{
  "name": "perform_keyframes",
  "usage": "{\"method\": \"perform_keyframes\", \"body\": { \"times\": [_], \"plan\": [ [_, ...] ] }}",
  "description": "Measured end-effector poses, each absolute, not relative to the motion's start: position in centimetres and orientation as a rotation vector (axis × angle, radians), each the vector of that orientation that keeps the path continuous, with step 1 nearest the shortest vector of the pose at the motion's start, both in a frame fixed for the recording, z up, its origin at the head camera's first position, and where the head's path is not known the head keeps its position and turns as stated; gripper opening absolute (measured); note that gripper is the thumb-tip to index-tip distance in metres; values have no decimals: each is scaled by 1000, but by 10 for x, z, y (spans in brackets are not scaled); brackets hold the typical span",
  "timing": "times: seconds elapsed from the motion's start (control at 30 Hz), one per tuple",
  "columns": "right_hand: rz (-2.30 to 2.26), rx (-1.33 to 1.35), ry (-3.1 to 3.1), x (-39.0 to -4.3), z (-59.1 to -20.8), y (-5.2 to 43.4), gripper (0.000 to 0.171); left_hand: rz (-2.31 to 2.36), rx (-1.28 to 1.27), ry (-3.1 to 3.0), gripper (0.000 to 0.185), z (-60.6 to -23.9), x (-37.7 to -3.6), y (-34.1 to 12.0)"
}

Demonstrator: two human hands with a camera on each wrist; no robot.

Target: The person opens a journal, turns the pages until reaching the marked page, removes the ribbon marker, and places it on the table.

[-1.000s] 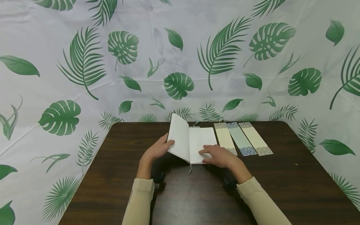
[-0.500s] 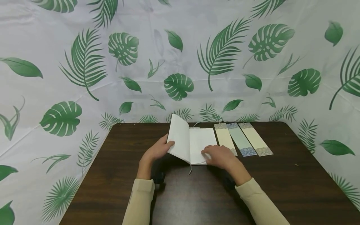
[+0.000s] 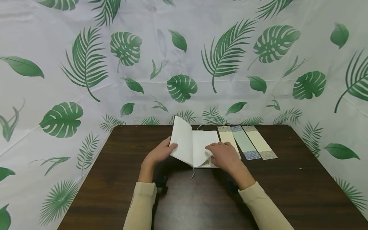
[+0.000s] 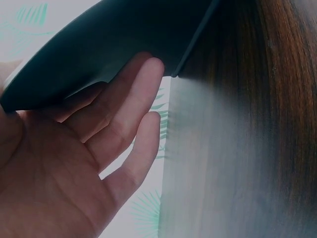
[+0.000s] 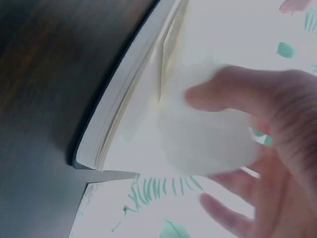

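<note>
An open notebook [image 3: 198,143] with white pages and a dark cover [image 4: 124,39] lies on the dark wooden table [image 3: 178,198]. My left hand [image 3: 169,148] props its left half upright, thumb on the page edge and fingers [image 4: 133,109] behind the cover. My right hand [image 3: 212,152] pinches the lower corner of a right-hand page [image 5: 208,134] and curls it up off the page stack [image 5: 124,114]. A bit of patterned colour [image 3: 205,163] shows under the lifted corner. A thin ribbon [image 3: 193,173] hangs from the spine.
Three long bookmarks lie side by side right of the notebook: cream [image 3: 227,138], pale green [image 3: 244,143] and cream [image 3: 258,143]. A leaf-print cloth [image 3: 184,64] hangs behind the table and at both sides. The table's front half is bare wood.
My right hand, earlier flat on the right page, has slid inward and lifted the page's lower corner, which now curls up. The left hand and the raised half have stayed put.
</note>
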State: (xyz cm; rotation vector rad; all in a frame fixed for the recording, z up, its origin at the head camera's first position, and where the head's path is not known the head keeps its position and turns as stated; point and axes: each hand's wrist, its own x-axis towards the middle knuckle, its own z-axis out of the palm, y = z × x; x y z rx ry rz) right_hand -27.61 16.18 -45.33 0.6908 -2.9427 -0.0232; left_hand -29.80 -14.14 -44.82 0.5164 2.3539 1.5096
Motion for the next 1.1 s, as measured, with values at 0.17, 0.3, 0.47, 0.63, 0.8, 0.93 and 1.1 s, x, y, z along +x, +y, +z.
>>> {"method": "perform_keyframes", "body": {
  "times": [0.17,0.3,0.47,0.63,0.8,0.93,1.1],
  "plan": [
    [102,608,-2752,-279,-449,164,68,1502,505,2361,57,-449,-299,-140],
    [235,501,-2662,-281,-451,157,89,1507,501,2368,57,-449,-297,-140],
    [607,339,-2868,-279,-456,145,104,1508,512,2363,57,-449,-298,-140],
    [919,340,-3028,-272,-461,134,93,1516,509,2348,56,-448,-298,-139],
    [1004,437,-3044,-264,-467,124,75,1530,500,2334,54,-447,-299,-139],
    [1035,534,-3020,-261,-471,118,68,1543,510,2323,56,-448,-299,-139],
    [1064,761,-2998,-258,-472,115,67,1551,529,2317,56,-447,-298,-140]
  ]
}}
